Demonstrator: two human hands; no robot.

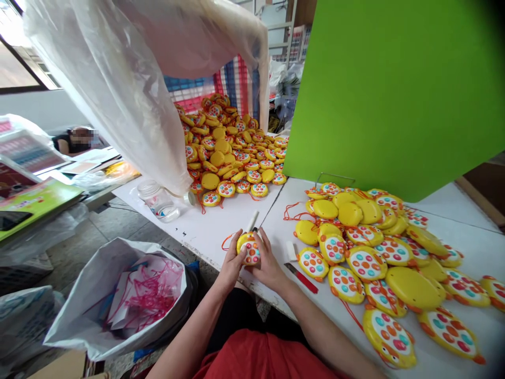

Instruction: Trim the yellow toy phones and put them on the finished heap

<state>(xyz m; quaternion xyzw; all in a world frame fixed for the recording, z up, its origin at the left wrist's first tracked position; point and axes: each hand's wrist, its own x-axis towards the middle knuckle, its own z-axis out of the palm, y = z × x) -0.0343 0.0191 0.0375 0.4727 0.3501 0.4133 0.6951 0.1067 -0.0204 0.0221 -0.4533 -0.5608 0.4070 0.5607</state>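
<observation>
A yellow toy (250,252), its white dotted face turned up, sat between both hands at the near edge of the worktop (207,226). The left hand (232,260) gripped it from 9 o'clock, thumb on the face; the right hand (266,259) grasped it from 3 o'clock. An orange cord (225,242) looped out at 9 o'clock. Just past the toy, at 12 o'clock, stood out a white pen-like stick (253,220); whether a finger also touched it could not be told.

The step in hand looked to be close handling of this single piece, perhaps a check of its face. The next move seemed to call for a steady two-sided hold and a light turn, with the cord kept free of the fingers.

Near 3 o'clock lay a white block (291,251), and at 4 o'clock a red-handled tool (303,279). Similar toys spread over the worktop beyond these at 3 o'clock, while a large heap (221,158) spilled from a plastic-lined bag (130,79) toward 12 o'clock. A clear jar (158,200) leaned at 10 o'clock.
</observation>
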